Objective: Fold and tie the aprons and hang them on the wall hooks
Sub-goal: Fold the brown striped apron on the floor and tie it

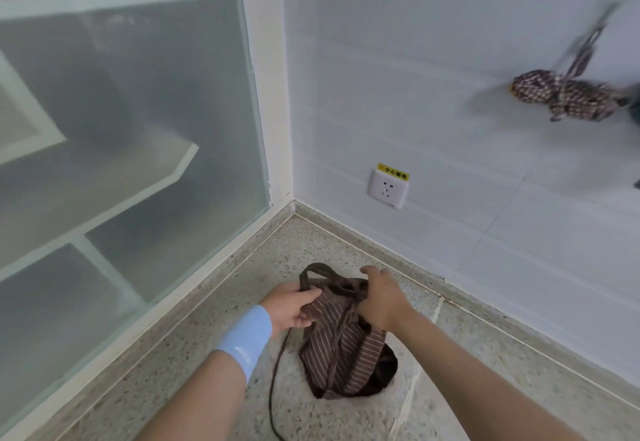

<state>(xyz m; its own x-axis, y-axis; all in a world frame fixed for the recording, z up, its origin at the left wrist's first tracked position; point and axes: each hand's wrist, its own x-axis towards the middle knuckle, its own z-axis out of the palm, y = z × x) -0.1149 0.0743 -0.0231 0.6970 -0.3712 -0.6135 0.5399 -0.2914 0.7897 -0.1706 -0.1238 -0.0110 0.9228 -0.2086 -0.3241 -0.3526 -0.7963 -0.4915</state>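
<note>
A brown apron with thin pale stripes (341, 354) hangs bunched in front of me above the floor. My left hand (291, 305) grips its upper left edge, where a dark strap loop (313, 269) sticks up. My right hand (379, 297) grips the top of the bundle on the right side. A long dark strap (275, 378) trails down from the apron toward the floor. A second apron, brown checked (568, 96), hangs tied in a bundle by its strap on the white wall at the upper right; its hook is blurred.
I stand in a corner. A frosted glass partition (138, 129) runs along the left, and a white wall with a socket (388, 188) under a yellow warning label runs along the right. The floor (207, 354) is speckled terrazzo.
</note>
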